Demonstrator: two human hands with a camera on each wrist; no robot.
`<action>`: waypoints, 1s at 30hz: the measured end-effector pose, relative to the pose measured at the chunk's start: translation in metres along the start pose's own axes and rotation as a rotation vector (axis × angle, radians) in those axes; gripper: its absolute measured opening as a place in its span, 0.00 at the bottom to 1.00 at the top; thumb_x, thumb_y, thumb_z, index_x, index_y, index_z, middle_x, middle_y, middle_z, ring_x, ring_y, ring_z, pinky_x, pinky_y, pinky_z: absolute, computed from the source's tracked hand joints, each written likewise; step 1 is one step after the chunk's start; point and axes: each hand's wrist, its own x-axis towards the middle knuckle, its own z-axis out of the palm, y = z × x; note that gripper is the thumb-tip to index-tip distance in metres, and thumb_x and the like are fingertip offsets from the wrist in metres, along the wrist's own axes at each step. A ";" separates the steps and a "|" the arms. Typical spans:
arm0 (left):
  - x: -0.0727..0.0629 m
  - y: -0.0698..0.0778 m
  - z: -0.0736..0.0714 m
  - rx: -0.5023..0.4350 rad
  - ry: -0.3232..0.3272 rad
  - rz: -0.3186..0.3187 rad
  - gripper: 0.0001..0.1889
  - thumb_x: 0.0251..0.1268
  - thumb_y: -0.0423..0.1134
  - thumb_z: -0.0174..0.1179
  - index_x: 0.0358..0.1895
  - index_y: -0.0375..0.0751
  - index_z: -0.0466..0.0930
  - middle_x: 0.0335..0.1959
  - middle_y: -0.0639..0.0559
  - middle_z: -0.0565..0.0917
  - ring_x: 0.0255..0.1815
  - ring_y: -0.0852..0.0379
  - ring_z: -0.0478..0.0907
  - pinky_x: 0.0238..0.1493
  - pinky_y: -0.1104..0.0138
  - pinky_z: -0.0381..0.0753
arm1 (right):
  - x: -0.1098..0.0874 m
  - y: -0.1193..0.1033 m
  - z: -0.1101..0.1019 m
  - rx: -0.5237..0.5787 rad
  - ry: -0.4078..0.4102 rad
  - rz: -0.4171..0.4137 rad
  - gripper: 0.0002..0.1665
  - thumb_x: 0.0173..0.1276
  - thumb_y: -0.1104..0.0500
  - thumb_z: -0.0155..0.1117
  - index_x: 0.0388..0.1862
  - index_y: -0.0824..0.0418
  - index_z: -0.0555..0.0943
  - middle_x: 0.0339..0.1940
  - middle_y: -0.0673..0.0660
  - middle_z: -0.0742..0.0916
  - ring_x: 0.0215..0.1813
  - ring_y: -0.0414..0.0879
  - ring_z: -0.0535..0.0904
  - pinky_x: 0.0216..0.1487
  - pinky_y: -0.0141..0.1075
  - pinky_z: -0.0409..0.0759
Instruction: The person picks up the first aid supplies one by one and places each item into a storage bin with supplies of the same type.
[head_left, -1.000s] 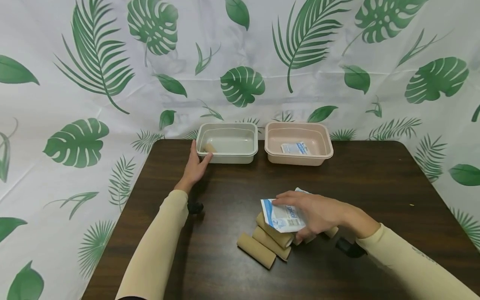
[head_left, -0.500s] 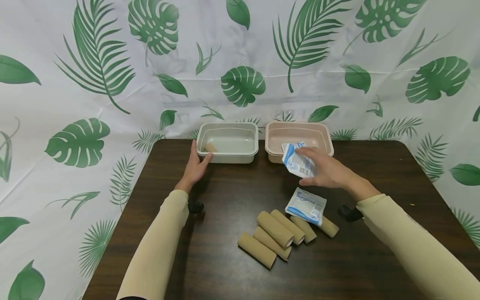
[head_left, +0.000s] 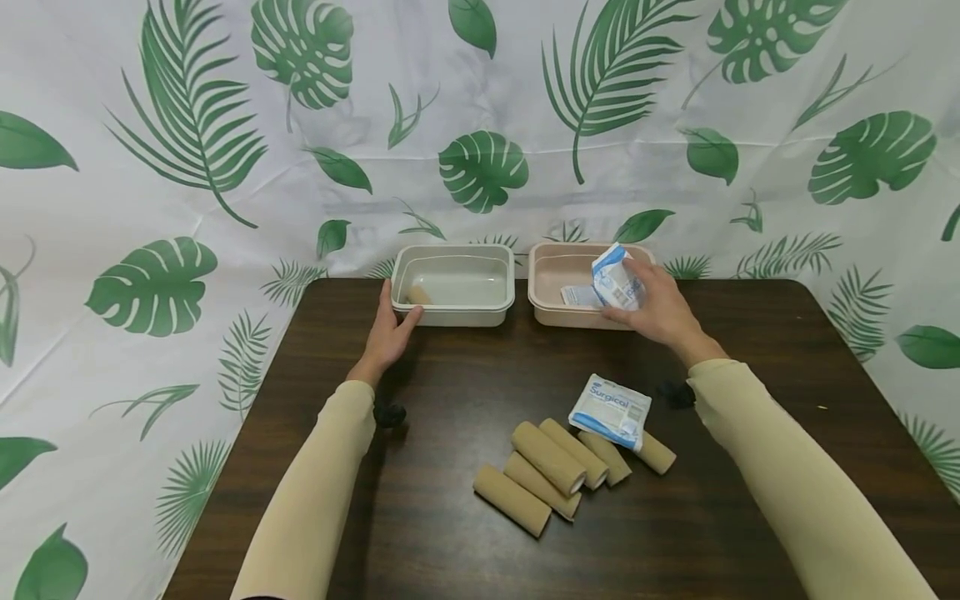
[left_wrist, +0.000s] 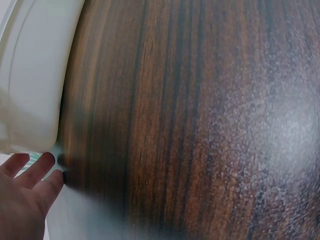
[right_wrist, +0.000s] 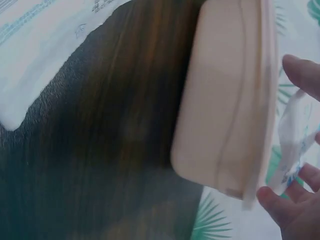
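My right hand holds a white-and-blue flat packet between thumb and fingers, over the right part of the pink plastic tub. A similar packet lies inside that tub. In the right wrist view the held packet shows beyond the tub's rim, partly cut off by the frame edge. My left hand rests at the near left corner of the pale grey-green tub, fingers along its side and thumb at the front rim. A cardboard tube lies in this tub's left end.
On the dark wooden table, several cardboard tubes lie in a loose group at centre front. Another packet, printed "Surgical", lies across the right-hand tubes. A leaf-patterned cloth hangs behind both tubs.
My right hand has lifted one packet off the tubes and carried it away from me to the pink tub, uncovering the packet beneath. The left hand stays at the grey-green tub.
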 end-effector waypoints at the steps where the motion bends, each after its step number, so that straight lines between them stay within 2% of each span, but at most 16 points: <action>1: 0.000 0.000 0.000 0.000 -0.001 -0.001 0.44 0.76 0.54 0.50 0.80 0.46 0.31 0.80 0.43 0.42 0.78 0.48 0.43 0.74 0.53 0.47 | 0.002 0.001 0.002 -0.004 0.004 0.010 0.60 0.57 0.41 0.75 0.80 0.58 0.54 0.74 0.71 0.61 0.66 0.66 0.60 0.64 0.64 0.60; 7: 0.002 0.001 -0.001 0.005 -0.007 -0.008 0.44 0.76 0.54 0.50 0.80 0.46 0.30 0.80 0.44 0.41 0.78 0.49 0.42 0.74 0.54 0.46 | 0.009 0.006 0.017 -0.016 0.024 0.036 0.57 0.58 0.42 0.74 0.78 0.61 0.57 0.76 0.68 0.59 0.70 0.67 0.57 0.66 0.64 0.58; 12: 0.001 0.001 -0.003 0.011 -0.017 -0.009 0.43 0.76 0.54 0.49 0.80 0.47 0.30 0.80 0.45 0.40 0.79 0.49 0.41 0.74 0.53 0.46 | 0.010 0.007 0.024 -0.005 0.057 0.015 0.57 0.58 0.40 0.73 0.78 0.59 0.57 0.77 0.65 0.58 0.70 0.67 0.59 0.64 0.65 0.60; 19: 0.002 0.001 -0.003 0.012 -0.021 -0.018 0.44 0.76 0.55 0.49 0.80 0.48 0.29 0.80 0.44 0.40 0.79 0.48 0.42 0.74 0.53 0.46 | 0.006 0.011 0.026 0.011 0.044 -0.024 0.53 0.63 0.40 0.70 0.80 0.52 0.56 0.81 0.61 0.51 0.76 0.66 0.50 0.65 0.67 0.55; 27: 0.000 0.002 -0.004 0.019 -0.028 -0.030 0.44 0.76 0.55 0.49 0.80 0.48 0.29 0.80 0.45 0.39 0.79 0.48 0.41 0.74 0.52 0.45 | 0.000 0.014 0.024 0.015 0.041 -0.066 0.49 0.66 0.44 0.68 0.80 0.50 0.56 0.80 0.62 0.54 0.76 0.66 0.51 0.66 0.67 0.54; 30: -0.001 0.002 -0.004 0.013 -0.027 -0.022 0.44 0.76 0.55 0.49 0.80 0.47 0.29 0.80 0.45 0.39 0.79 0.48 0.41 0.74 0.52 0.45 | -0.004 0.014 0.022 0.023 0.055 -0.079 0.47 0.66 0.45 0.68 0.79 0.52 0.59 0.79 0.62 0.56 0.76 0.66 0.50 0.66 0.67 0.54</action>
